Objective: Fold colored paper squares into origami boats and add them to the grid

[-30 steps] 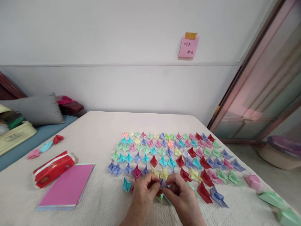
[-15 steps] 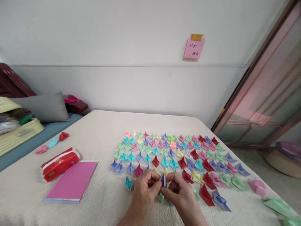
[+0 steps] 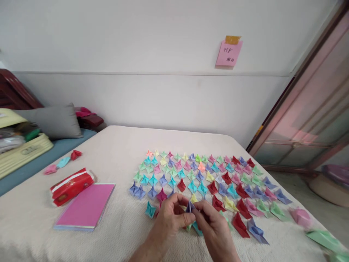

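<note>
Between both hands is a small purple folded paper boat (image 3: pixel 190 207), its pointed tip showing above the fingers. My left hand (image 3: pixel 174 216) pinches its left side, the thumb lying across the front. On the other side my right hand (image 3: pixel 212 222) grips it with thumb and fingers closed. The lower part of the boat is hidden by the fingers. Rows of coloured paper boats stand behind and around the hands, among them a teal one (image 3: pixel 150 210) to the left and a dark red one (image 3: pixel 240 225) to the right.
A stack of coloured paper with a pink sheet (image 3: pixel 84 207) on top lies at left, touching a red packet (image 3: pixel 71 186). Folded pieces, one light blue (image 3: pixel 63 162), lie beyond it. A pink note (image 3: pixel 229 54) is taped to the wall. A grey pillow (image 3: pixel 51 122) sits far left.
My left thumb has moved right across the front of the purple boat, and the boat has turned a little in my fingers. The view has shifted slightly.
</note>
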Available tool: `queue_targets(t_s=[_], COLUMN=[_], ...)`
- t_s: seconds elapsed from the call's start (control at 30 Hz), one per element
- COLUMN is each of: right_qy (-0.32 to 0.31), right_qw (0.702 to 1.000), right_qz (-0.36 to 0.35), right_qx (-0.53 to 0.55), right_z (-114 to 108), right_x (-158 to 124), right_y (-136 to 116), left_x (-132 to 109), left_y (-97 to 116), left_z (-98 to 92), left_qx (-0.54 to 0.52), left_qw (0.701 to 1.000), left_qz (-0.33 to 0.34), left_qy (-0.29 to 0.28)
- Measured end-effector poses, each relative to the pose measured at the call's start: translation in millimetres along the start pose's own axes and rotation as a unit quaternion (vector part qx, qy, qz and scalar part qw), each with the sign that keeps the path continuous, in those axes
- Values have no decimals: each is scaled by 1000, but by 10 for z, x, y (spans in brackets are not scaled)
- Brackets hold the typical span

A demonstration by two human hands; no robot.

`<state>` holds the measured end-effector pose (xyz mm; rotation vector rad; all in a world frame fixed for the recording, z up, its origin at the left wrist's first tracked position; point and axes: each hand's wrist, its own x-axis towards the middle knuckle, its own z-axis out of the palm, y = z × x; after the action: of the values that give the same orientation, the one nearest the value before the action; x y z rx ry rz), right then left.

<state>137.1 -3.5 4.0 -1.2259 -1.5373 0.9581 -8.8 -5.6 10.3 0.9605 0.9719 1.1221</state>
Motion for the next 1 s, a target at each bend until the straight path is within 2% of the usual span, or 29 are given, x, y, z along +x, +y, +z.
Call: queue_targets(t_s=[0.1, 0.23, 0.4, 0.53, 0.67, 0.77, 1.0], right_qy=[12, 20, 42, 27, 33, 19, -4], right_qw=[999, 998, 997, 999, 997, 990, 980], right_qz=[-5, -15, -18, -15, 48, 97, 130], right_qx=[-29, -59, -60, -35, 47, 101, 151], right_z=[42, 53, 69, 71, 48, 26, 17], right_x=[-40, -58, -74, -71, -28, 7, 36], right_y=[57, 94, 108, 111, 67, 13, -13], left_x=[2, 11, -16, -11, 15, 23, 38], left_y=[-11, -42, -38, -41, -73, -79, -93], left_z=[18, 11, 17, 30, 9, -11, -16], left_qx=[-9, 9, 4, -32, -122, -133, -173], left_qw=[1000, 1000, 1000, 999, 990, 988, 981], left_qz=[-5, -12, -24, -43, -67, -70, -81], left_qy=[-14, 5, 0, 0, -20, -27, -20])
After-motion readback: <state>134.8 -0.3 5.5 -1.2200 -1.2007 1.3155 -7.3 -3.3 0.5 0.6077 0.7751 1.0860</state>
